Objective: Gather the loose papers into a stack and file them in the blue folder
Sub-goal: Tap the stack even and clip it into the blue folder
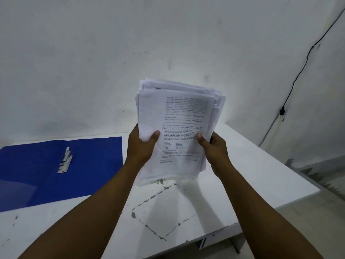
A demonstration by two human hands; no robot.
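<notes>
1. A person's two hands hold a thick stack of papers (177, 128) upright at the centre of the frame, its lower edge blurred just above the white worktop (261, 174); whether that edge touches the surface cannot be told.
2. The left hand (143, 146) grips the stack's lower left side, thumb pressed flat on the printed front sheet and fingers wrapped behind, out of sight.
3. The right hand (214, 148) grips the lower right side the same way, thumb on the front page, fingers curled round the back edge.
4. The front sheet carries lines of black print too blurred to read; the sheets behind it sit unevenly, their top edges fanned and staggered toward the upper right of the stack.
5. The blue folder (93, 165) lies open and flat on the worktop at the left of the frame, well apart from the papers, its inner face turned up.
6. A metal clip (65, 161) sits on the folder's inner face, left of its middle.
7. The worktop's white paint is chipped in dark specks and dashed lines at lower centre, below the stack.
8. A black cable (298, 75) runs down the pale wall at the upper right of the frame.
</notes>
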